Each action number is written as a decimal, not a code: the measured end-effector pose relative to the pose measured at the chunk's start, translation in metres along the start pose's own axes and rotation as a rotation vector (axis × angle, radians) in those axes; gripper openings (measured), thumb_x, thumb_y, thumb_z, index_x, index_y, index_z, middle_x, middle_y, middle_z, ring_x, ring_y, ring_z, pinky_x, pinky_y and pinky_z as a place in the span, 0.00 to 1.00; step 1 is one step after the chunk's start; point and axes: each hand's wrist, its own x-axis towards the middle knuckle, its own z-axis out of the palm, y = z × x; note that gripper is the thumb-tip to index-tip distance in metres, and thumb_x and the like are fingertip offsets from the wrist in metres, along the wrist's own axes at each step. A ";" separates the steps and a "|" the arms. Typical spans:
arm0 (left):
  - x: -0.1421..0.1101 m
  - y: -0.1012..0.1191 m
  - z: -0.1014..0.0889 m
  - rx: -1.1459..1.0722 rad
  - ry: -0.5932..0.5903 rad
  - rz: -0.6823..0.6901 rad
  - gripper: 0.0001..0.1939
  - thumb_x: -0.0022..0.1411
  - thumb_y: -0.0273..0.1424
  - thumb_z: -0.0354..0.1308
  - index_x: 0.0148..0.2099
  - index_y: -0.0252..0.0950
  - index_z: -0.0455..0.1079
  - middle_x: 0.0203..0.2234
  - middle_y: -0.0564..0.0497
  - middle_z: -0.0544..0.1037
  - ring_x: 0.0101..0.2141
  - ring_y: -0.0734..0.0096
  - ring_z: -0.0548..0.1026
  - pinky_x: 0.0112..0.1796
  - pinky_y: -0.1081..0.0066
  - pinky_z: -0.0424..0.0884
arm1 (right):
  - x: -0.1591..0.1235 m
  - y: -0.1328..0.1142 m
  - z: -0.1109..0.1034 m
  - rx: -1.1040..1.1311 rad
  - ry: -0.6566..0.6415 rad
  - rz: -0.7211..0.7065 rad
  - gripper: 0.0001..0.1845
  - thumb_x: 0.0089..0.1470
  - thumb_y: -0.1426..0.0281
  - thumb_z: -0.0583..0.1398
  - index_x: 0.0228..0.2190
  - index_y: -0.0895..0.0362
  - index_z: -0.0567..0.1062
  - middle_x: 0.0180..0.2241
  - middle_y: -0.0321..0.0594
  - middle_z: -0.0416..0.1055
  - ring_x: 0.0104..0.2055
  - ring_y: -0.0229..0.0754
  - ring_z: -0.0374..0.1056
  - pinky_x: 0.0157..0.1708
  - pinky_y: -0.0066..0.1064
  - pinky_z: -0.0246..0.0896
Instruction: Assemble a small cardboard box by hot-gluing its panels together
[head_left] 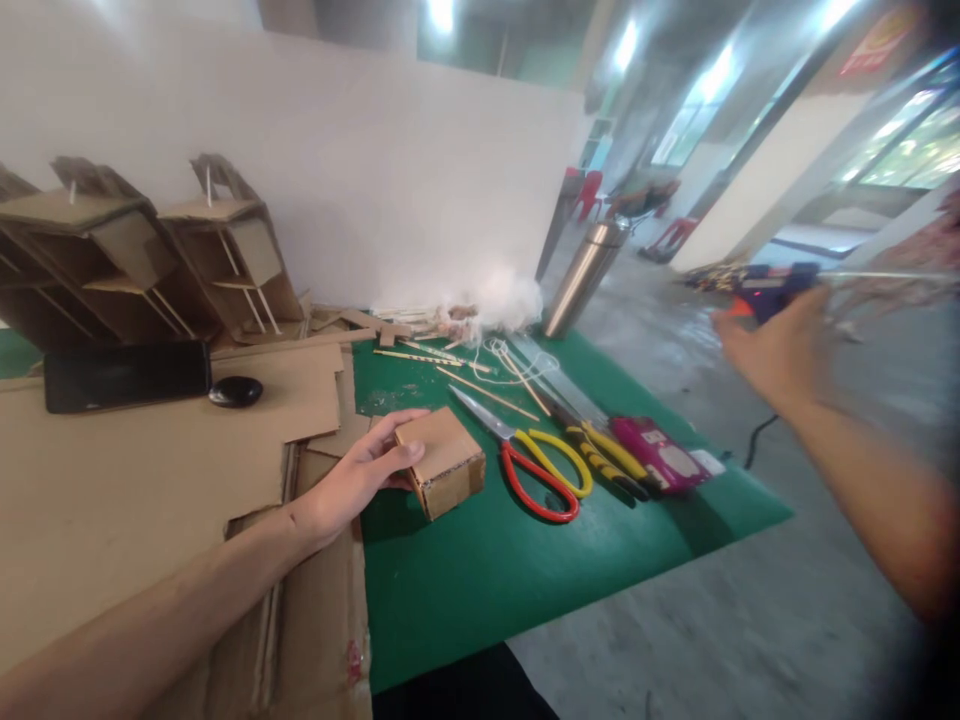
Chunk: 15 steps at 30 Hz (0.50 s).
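Your left hand (367,465) held the small cardboard box (442,445) at its left end, thumb pressed flat on the top face and the other fingers curled around the far and left sides, over the near part of the green worktop (442,610); whether its base touched the surface you could not tell. Your right hand (791,350) was closed around what looked like a blue glue gun (780,285), raised well apart from the box, off to the right beyond the worktop's edge; blur hid how its fingers sat on the orange trigger. The box was likely very light and fairly stiff for its size, dry and not slippery, yet its walls would probably dent under a hard squeeze, and the raw, corrugated near edge looked like its weakest line. The best hold was across two opposite sides close to the corners, with gentle, even pressure, keeping the fingertips off the open seams and away from any hot glue. The gun was probably heavier and rigid, best taken by its handle with the fingers clear of the nozzle, whose tip was likely hot. Just right of the box lay the scissors (517,445), their blades pointing to the far left, so that side left your knuckles less room for a second grip.
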 end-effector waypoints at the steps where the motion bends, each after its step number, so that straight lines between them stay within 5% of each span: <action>1: 0.000 0.000 0.000 0.004 0.001 -0.001 0.31 0.55 0.46 0.68 0.58 0.43 0.68 0.45 0.50 0.75 0.43 0.64 0.72 0.42 0.68 0.72 | -0.005 -0.001 0.004 0.033 -0.058 0.023 0.45 0.61 0.54 0.60 0.61 0.77 0.53 0.56 0.77 0.64 0.59 0.59 0.64 0.45 0.42 0.59; 9: -0.002 0.003 0.002 0.006 0.028 -0.022 0.32 0.54 0.46 0.69 0.58 0.43 0.67 0.46 0.49 0.74 0.43 0.62 0.73 0.43 0.66 0.72 | -0.051 -0.012 0.053 0.126 -0.381 0.029 0.21 0.63 0.63 0.62 0.54 0.59 0.71 0.52 0.49 0.71 0.50 0.48 0.72 0.47 0.42 0.70; 15: -0.001 0.002 0.001 0.000 0.021 -0.025 0.30 0.53 0.45 0.69 0.56 0.43 0.68 0.44 0.51 0.74 0.42 0.64 0.72 0.43 0.67 0.72 | -0.051 -0.013 0.073 0.062 -0.489 -0.045 0.20 0.63 0.64 0.63 0.53 0.60 0.72 0.53 0.49 0.71 0.50 0.49 0.72 0.47 0.44 0.71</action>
